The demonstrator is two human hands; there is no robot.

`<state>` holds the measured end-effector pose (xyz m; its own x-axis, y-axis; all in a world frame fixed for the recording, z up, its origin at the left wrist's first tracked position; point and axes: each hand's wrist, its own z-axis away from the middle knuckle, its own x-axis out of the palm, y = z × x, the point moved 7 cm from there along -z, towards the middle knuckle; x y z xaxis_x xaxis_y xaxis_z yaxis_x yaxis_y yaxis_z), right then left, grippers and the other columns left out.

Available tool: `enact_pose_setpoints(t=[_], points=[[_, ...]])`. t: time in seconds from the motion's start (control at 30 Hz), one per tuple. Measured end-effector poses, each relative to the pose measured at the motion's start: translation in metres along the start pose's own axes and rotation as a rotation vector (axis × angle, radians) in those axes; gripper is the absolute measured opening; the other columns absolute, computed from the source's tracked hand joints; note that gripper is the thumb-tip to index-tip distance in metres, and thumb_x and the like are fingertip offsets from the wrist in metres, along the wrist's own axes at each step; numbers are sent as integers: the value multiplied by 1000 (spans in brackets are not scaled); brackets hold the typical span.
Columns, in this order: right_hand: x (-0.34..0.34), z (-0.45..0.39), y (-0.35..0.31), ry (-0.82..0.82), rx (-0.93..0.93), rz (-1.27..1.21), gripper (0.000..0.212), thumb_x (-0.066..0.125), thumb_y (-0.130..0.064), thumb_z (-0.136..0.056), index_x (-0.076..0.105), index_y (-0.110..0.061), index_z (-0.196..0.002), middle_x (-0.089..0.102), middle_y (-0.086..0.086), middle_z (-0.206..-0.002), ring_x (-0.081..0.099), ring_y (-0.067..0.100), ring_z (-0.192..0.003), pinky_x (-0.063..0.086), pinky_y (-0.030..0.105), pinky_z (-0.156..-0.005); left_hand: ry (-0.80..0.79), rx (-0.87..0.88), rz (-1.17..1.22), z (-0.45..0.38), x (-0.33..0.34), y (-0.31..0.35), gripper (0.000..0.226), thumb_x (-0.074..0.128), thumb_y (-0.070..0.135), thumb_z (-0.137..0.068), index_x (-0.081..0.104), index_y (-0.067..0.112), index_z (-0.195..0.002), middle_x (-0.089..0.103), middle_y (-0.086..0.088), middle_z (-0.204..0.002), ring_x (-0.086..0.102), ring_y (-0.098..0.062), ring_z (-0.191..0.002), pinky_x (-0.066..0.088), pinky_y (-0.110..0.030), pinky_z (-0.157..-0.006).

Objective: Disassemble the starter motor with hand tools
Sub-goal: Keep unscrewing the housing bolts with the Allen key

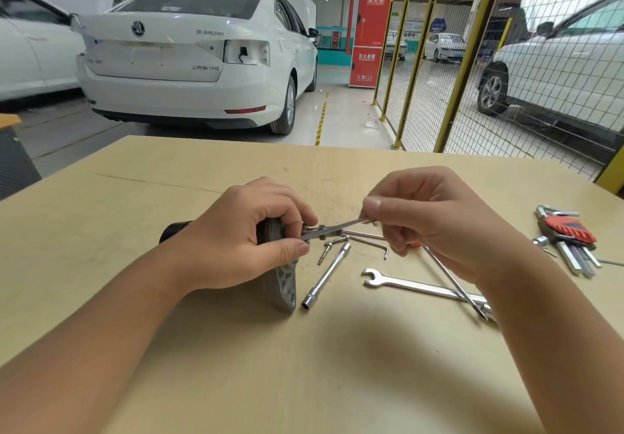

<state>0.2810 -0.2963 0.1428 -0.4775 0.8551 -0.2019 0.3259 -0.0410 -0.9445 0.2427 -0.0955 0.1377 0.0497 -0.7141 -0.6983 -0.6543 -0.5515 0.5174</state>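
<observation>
Left hand point(236, 241) around starter motor point(280, 275)

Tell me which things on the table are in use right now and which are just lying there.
In use: starter motor, gripped by the left hand; thin flat tool, pinched by the right hand.

Lying about: socket tube, open-end wrench, loose hex key, hex key set, long screwdriver.

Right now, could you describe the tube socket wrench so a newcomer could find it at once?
On the wooden table, look just right of the starter motor that the left hand holds. The tube socket wrench is the straight silver tube lying diagonally, unlike the flat open-end spanner.
</observation>
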Motion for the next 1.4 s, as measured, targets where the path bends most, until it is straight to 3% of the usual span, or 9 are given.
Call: enact_pose_setpoints(t=[0.1,0.37,0.5,0.6,0.73,0.9,1.07,1.23,1.4], points=[[3,0,4,-61,53,77,14,81,-21,-75,75,-8,-79,58,7,-59,49,19,-50,42,30,-48,-3,4,-6,0,1,1,16,80,23,-80,65,23,-75,72,17,-107,62,-18,-116,48,-33,-94],[1,2,9,-120,144,305,25,89,-29,-65,78,-15,-82,67,9,-69,53,17,-55,44,31,-52,-26,8,-11,1,0,1,18,80,22,-81,63,26,-77,72,16,-111,61,-19,-118,46,-30,-96],[3,2,11,-124,164,340,15,88,-26,-77,78,-18,-84,65,4,-66,53,18,-55,43,33,-53,-34,4,-11,1,0,1,19,79,22,-81,62,27,-77,72,15,-111,60,-20,-119,46,-30,-96],[2,2,11,-91,171,289,13,84,-25,-83,78,-14,-85,66,9,-63,48,20,-52,39,29,-50,-33,1,-11,1,0,1,18,79,21,-81,61,23,-77,72,16,-111,61,-20,-118,46,-31,-96],[4,2,4,-81,116,168,20,88,-22,-74,78,-9,-84,67,16,-65,48,24,-54,40,28,-47,-30,-6,-2,1,-1,0,18,79,21,-80,61,24,-77,72,15,-111,61,-21,-117,47,-34,-95],[1,2,-3,-14,31,65,23,82,-28,-75,78,-7,-84,69,19,-72,51,18,-51,43,27,-48,-33,-5,-6,1,0,0,16,79,22,-80,64,25,-77,72,15,-111,62,-21,-117,48,-37,-95],[2,0,-3,28,-40,52,14,83,-15,-72,78,-10,-84,67,9,-65,55,19,-53,46,24,-51,-41,12,-18,1,1,-1,7,77,27,-84,72,27,-81,72,16,-111,61,-21,-119,48,-41,-98],[7,1,-7,9,-87,16,29,81,-4,-71,77,-18,-96,73,13,-81,54,29,-63,49,32,-54,-44,24,-12,1,1,0,13,73,36,-86,70,26,-80,72,16,-113,61,-22,-119,48,-43,-98],[4,3,-13,27,-84,-25,18,86,-13,-73,77,-5,-87,68,28,-78,54,18,-51,41,19,-47,-32,28,-29,1,0,0,13,77,22,-83,66,22,-76,72,16,-111,62,-21,-116,48,-44,-96]])
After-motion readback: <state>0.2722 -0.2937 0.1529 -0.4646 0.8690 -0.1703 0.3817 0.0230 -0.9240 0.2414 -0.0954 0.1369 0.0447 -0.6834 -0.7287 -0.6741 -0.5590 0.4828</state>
